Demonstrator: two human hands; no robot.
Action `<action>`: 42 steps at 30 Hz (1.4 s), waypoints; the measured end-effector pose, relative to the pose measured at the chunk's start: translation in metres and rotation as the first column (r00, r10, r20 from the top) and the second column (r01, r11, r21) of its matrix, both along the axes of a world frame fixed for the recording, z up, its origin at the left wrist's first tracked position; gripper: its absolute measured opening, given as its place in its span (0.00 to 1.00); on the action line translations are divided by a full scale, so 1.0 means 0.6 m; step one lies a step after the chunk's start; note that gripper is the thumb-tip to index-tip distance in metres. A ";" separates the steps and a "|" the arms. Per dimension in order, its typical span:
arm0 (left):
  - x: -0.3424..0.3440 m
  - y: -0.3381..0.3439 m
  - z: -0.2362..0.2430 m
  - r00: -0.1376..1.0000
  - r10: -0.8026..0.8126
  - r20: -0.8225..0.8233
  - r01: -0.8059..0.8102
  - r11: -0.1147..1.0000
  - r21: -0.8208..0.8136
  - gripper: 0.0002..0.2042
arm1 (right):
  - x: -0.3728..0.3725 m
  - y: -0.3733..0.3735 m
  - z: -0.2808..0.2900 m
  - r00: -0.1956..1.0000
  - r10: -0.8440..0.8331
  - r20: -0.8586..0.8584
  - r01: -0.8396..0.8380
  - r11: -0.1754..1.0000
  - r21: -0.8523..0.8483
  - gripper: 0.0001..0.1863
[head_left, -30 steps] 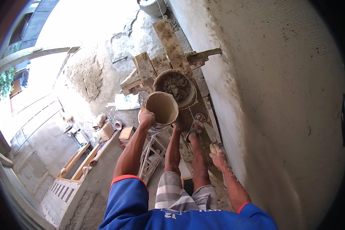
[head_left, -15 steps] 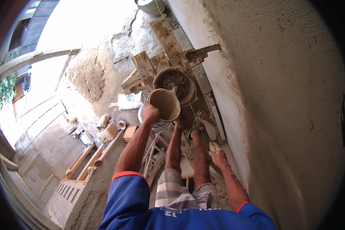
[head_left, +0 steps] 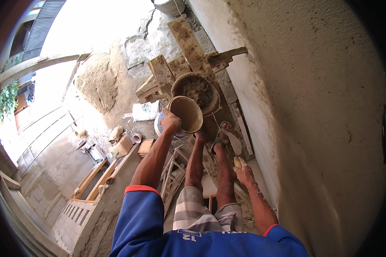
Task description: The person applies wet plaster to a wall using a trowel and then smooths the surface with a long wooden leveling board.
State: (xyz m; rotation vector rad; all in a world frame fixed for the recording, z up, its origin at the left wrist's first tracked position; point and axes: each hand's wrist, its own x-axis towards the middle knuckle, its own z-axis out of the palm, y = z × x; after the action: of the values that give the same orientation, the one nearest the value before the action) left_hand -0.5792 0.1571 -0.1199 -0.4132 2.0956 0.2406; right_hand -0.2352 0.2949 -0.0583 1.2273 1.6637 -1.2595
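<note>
My left hand [head_left: 170,123] grips the rim of a mortar-smeared bucket [head_left: 187,115], its mouth facing up toward me. The bucket overlaps the near edge of a larger round tub [head_left: 176,88], where wet grey mortar [head_left: 198,91] lies. Whether the two touch, I cannot tell. Low at my right side, my right hand [head_left: 245,174] is closed around the handle of a trowel [head_left: 233,142], whose pale blade points away from me beside my sandalled foot. Mortar spatters show on my right forearm.
Rough planks [head_left: 188,45] run out beyond the tub. A plastered wall [head_left: 313,111] rises close on my right. A sand heap [head_left: 96,85] and a white sack [head_left: 146,111] lie to the left. A metal frame [head_left: 172,173] stands by my legs; a grey pail [head_left: 169,7] sits far ahead.
My left hand and the bucket have shifted slightly away from me and to the right, with the bucket's mouth a little more over the tub. The right hand with the trowel has hardly moved.
</note>
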 end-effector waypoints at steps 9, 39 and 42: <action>-0.008 0.020 -0.004 0.997 -0.004 0.072 0.012 0.994 -0.107 0.40 | 0.024 -0.011 -0.018 0.999 -0.017 -0.050 0.018 1.000 0.018 0.29; -0.049 0.028 -0.050 0.780 -0.448 0.437 0.497 0.868 0.004 0.42 | -0.023 0.020 0.000 0.998 0.029 -0.063 -0.028 0.999 0.025 0.30; -0.044 0.012 -0.106 0.955 -0.097 0.282 0.182 0.939 -0.293 0.40 | -0.057 0.031 0.006 0.992 0.064 -0.109 -0.060 0.997 0.039 0.30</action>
State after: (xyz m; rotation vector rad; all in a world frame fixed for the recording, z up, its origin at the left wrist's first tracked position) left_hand -0.6058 0.1644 -0.1834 -0.4549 1.8896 -0.2301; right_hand -0.2695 0.3137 -0.0547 1.1364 1.7962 -1.2846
